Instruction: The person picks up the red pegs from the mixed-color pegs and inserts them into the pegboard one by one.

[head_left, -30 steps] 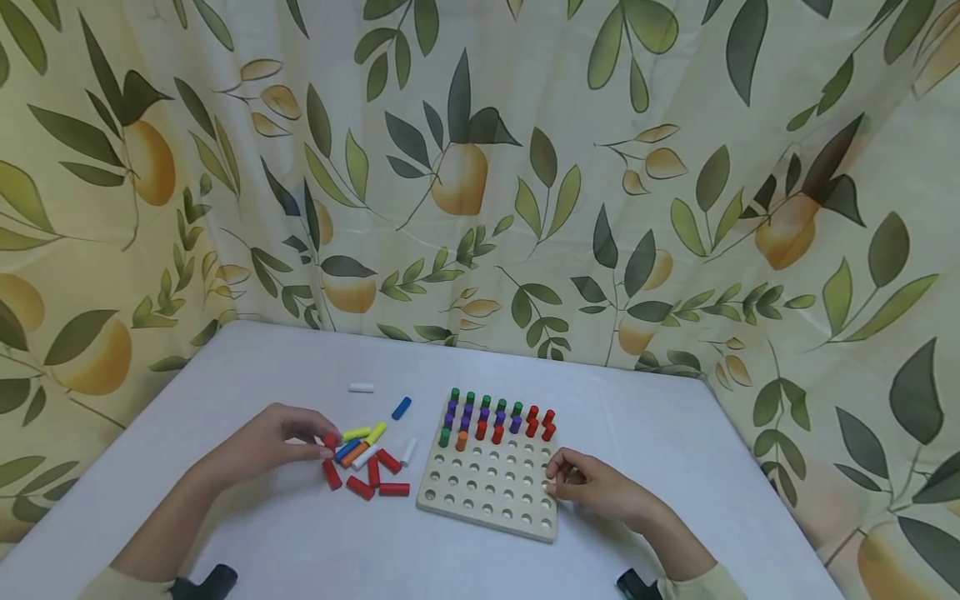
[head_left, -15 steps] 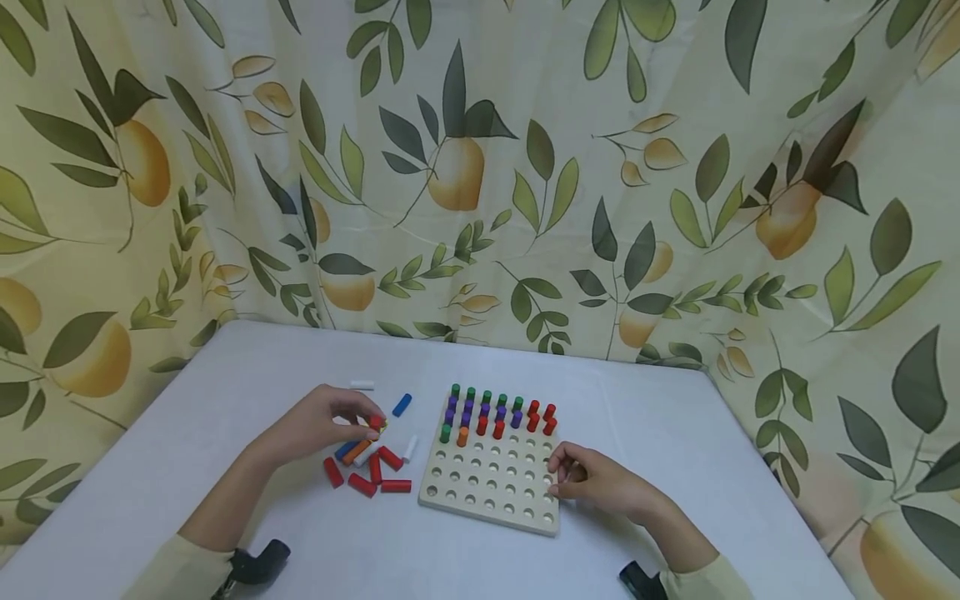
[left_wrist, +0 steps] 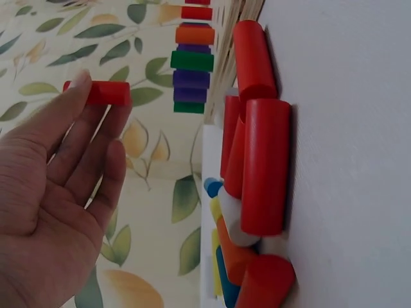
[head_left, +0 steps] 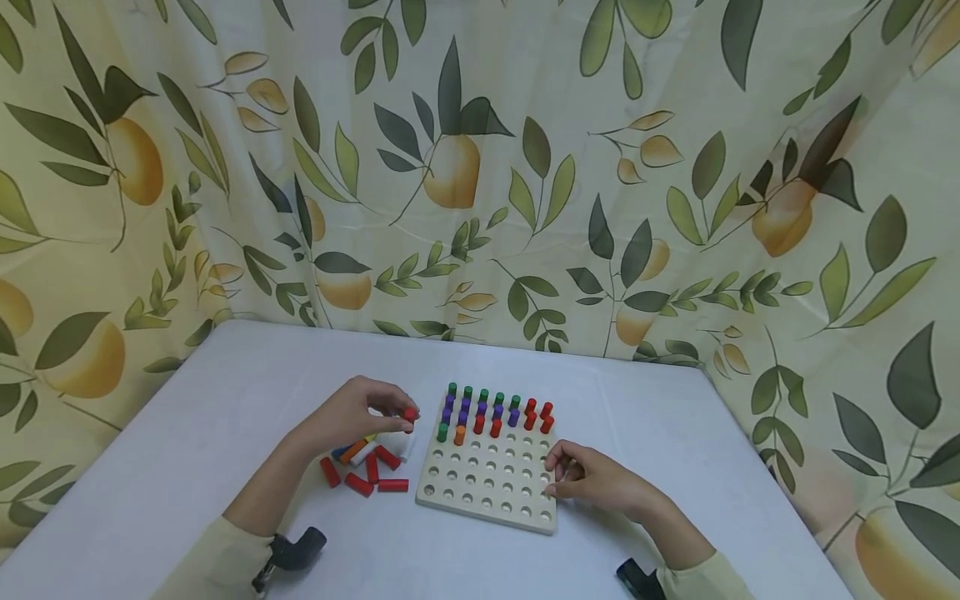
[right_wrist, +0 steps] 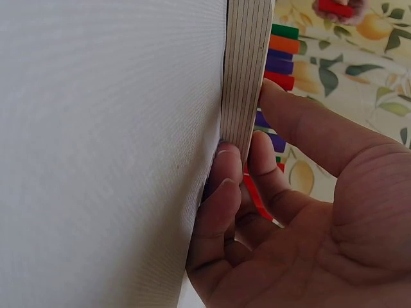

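Observation:
My left hand (head_left: 352,417) pinches a red peg (head_left: 409,414) between thumb and fingertips. It is raised above the table, just left of the wooden pegboard (head_left: 480,522). In the left wrist view the held red peg (left_wrist: 110,93) lies crosswise at the fingertips, the other fingers loosely bent. Green, purple, red and orange pegs stand upright in the board's far rows, while its nearer rows show bare holes. My right hand (head_left: 600,482) grips the board's right edge. The right wrist view shows the thumb at the top face and fingers curled at the board's side (right_wrist: 247,70) and underside.
Loose pegs lie left of the board: several red ones, such as a red peg (head_left: 393,485) near its front left corner, with an orange peg (head_left: 351,452) and white ones. My left hand hides part of this pile. A patterned curtain (head_left: 480,167) hangs behind the white table (head_left: 637,400).
My left hand has carried the red peg rightward from the loose pile, up to the board's left side. My right hand has stayed at the board's right edge.

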{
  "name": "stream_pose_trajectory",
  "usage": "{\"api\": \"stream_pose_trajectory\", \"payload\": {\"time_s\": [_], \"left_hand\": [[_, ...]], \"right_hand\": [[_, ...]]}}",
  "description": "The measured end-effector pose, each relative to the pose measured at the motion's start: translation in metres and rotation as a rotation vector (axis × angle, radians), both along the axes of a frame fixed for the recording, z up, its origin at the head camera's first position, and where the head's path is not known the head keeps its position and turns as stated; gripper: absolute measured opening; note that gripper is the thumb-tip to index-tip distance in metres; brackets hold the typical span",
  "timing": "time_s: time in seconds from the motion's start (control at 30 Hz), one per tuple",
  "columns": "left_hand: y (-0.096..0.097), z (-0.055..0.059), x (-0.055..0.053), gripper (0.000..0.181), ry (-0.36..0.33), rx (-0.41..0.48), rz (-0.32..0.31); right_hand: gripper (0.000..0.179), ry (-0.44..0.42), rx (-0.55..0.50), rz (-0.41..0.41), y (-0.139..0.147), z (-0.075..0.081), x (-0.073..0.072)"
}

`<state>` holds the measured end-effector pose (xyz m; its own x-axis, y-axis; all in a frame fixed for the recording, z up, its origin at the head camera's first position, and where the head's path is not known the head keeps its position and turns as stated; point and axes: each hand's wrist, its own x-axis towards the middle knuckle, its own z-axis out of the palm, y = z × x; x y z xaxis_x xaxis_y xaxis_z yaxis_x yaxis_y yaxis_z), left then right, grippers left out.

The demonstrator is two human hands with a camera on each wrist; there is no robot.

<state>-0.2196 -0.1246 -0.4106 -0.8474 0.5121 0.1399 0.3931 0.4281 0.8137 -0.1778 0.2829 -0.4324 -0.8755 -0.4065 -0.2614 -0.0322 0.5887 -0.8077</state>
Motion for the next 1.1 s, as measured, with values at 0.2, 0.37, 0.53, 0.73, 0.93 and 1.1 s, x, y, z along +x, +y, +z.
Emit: {"api": "stream_pose_trajectory", "payload": {"time_s": [0.2, 0.37, 0.53, 0.73, 0.93, 1.1], "left_hand": [[0.014, 0.004, -0.005, 0.018, -0.004, 0.017, -0.022], [0.027, 0.007, -0.011, 0.019, -0.017, 0.031, -0.031], [0.039, 0.009, -0.016, 0.022, -0.028, 0.048, -0.043], [0.052, 0.008, -0.022, 0.021, -0.033, 0.065, -0.041], [0.065, 0.003, -0.027, 0.024, -0.043, 0.07, -0.036], [0.077, 0.0, -0.031, 0.022, -0.048, 0.063, -0.042]], "right_hand": [[0.033, 0.005, -0.005, 0.001, 0.001, 0.001, 0.0], [0.033, 0.003, -0.01, -0.005, 0.002, 0.001, 0.001], [0.033, -0.002, -0.014, -0.009, 0.002, 0.001, 0.001], [0.032, 0.005, -0.005, -0.005, 0.002, 0.001, 0.001], [0.031, 0.006, 0.003, -0.007, 0.0, 0.002, 0.003], [0.031, 0.007, -0.002, -0.004, -0.001, 0.003, 0.003]]}}
